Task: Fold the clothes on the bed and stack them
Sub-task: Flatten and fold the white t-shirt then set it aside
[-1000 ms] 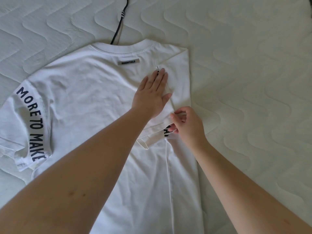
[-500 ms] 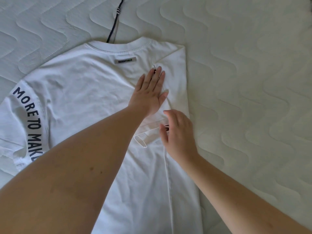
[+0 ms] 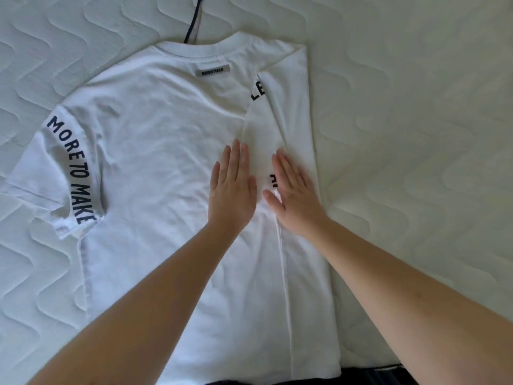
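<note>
A white T-shirt [image 3: 155, 151] lies back side up on the quilted bed, with a grey label below the collar. Its left sleeve [image 3: 69, 173], printed with dark letters, sticks out flat. The right side is folded inward, and the right sleeve [image 3: 266, 129] lies on top of the back. My left hand [image 3: 231, 187] presses flat on the shirt just left of that folded sleeve. Beside it, my right hand [image 3: 294, 193] lies flat on the folded sleeve and side panel, fingers straight.
The white quilted mattress [image 3: 416, 134] surrounds the shirt on all sides. A dark cord [image 3: 193, 26] runs away from behind the collar at the top. Something dark [image 3: 369, 373] shows at the bottom edge below the shirt's hem.
My right hand let go of the sleeve cuff and flattened onto it. My left hand slid down from near the shoulder to beside the right hand. The sleeve now lies flat.
</note>
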A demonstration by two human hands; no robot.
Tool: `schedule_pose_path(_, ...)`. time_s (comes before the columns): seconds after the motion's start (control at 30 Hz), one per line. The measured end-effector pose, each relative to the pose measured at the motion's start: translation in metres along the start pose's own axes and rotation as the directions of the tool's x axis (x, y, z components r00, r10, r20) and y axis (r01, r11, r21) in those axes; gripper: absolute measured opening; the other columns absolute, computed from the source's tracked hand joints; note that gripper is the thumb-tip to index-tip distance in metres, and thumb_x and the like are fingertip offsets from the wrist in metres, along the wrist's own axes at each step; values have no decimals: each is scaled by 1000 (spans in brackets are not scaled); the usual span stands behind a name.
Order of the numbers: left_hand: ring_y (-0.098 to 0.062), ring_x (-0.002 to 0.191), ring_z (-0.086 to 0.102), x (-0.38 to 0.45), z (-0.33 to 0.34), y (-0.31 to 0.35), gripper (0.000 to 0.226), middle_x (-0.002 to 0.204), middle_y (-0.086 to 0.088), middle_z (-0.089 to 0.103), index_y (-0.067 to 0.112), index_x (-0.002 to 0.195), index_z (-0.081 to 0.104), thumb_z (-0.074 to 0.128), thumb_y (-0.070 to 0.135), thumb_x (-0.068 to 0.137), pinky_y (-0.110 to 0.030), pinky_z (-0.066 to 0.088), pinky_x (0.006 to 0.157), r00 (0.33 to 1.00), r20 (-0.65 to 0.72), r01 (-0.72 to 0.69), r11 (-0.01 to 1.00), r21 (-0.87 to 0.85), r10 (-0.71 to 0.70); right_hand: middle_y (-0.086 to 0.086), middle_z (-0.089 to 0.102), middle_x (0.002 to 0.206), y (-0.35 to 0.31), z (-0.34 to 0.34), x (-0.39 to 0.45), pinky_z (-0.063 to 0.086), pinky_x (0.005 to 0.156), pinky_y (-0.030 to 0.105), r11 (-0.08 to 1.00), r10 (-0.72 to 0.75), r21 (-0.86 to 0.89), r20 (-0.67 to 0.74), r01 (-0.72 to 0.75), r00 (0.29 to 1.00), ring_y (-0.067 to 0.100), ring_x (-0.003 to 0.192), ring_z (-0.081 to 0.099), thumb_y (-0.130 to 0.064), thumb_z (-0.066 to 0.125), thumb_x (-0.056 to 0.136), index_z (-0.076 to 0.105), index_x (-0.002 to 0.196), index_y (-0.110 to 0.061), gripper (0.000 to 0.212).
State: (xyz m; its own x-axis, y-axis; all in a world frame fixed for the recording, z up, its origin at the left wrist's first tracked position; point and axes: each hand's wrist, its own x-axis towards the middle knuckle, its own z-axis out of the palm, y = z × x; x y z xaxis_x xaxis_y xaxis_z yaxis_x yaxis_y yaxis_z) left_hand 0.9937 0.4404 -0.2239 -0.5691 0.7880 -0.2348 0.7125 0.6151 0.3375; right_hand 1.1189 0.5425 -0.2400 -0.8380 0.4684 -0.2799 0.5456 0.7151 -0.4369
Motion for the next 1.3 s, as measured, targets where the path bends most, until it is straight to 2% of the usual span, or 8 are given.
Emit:
schedule_pose_path(0.3, -23, 153, 0, -96, 37, 29, 57, 165, -8, 2, 12, 157, 14, 28, 27, 104, -42, 9, 123, 992, 97, -91, 991, 99, 82, 6, 18, 161, -8, 32, -108, 19, 121, 43, 991, 34, -125, -47, -40, 998, 19, 150, 14, -27, 31, 101, 25, 153, -9, 55)
schedule_pose_path(0.4, -29, 149, 22, -109, 31, 33, 50, 160, -14, 24, 8, 149, 39, 46, 15, 100, -41, 24, 120, 998, 24, -56, 995, -83, 58, 5, 22, 161, -12, 32, -128, 19, 121, 42, 995, 19, -97, -31, -22, 999, 19, 150, 17, -25, 33, 99, 30, 152, -10, 56)
schedule_pose_path(0.5, -22, 114, 56, -118, 26, 49, 34, 128, -8, 55, 10, 131, 58, 54, 17, 98, -35, 45, 101, 991, 38, 132, 912, -389, -127, 6, 30, 158, -12, 26, -151, 23, 119, 42, 999, 12, -31, -60, -14, 998, 23, 147, 26, -20, 44, 96, 39, 149, -13, 53)
schedule_pose_path(0.67, -5, 84, 58, -93, 21, 68, 34, 93, 10, 64, 19, 118, 61, 66, 40, 91, -11, 39, 70, 882, 202, 459, 675, -577, -426, 7, 54, 130, -3, 9, -162, 42, 101, 39, 802, 499, 419, -77, -426, 863, 25, 121, 50, -24, 66, 90, 45, 140, -9, 57)
schedule_pose_path(0.87, -13, 76, 61, -39, 18, 70, 20, 74, 13, 62, 22, 86, 63, 76, 37, 81, -25, 45, 69, 854, 216, 509, 676, -533, -473, -9, 55, 75, 23, -5, -142, 36, 67, 27, 719, 568, 404, 128, -566, 813, 20, 82, 59, -36, 69, 86, 56, 87, -22, 19)
schedule_pose_path(0.97, -24, 74, 65, -36, 19, 69, 29, 73, -3, 69, 10, 81, 70, 69, 39, 86, -34, 53, 66, 844, 206, 528, 700, -481, -495, -6, 56, 75, 28, -3, -140, 36, 67, 28, 729, 573, 381, 114, -569, 811, 22, 82, 59, -36, 68, 87, 60, 83, -21, 17)
schedule_pose_path(1.17, -28, 83, 71, -41, 20, 63, 20, 78, -2, 72, 29, 71, 68, 67, 30, 91, -42, 60, 83, 762, 321, 589, 396, -704, -563, 7, 70, 88, 32, -1, -144, 42, 74, 31, 703, 570, 447, 109, -553, 814, 26, 87, 63, -32, 66, 91, 70, 95, -11, 22)
schedule_pose_path(1.3, -23, 83, 68, -44, 22, 62, 12, 88, -4, 73, 25, 82, 70, 64, 28, 93, -44, 58, 86, 802, 333, 558, 423, -714, -495, 6, 70, 93, 36, -3, -141, 40, 74, 27, 698, 558, 441, 159, -564, 814, 26, 93, 64, -33, 65, 92, 69, 100, -11, 25)
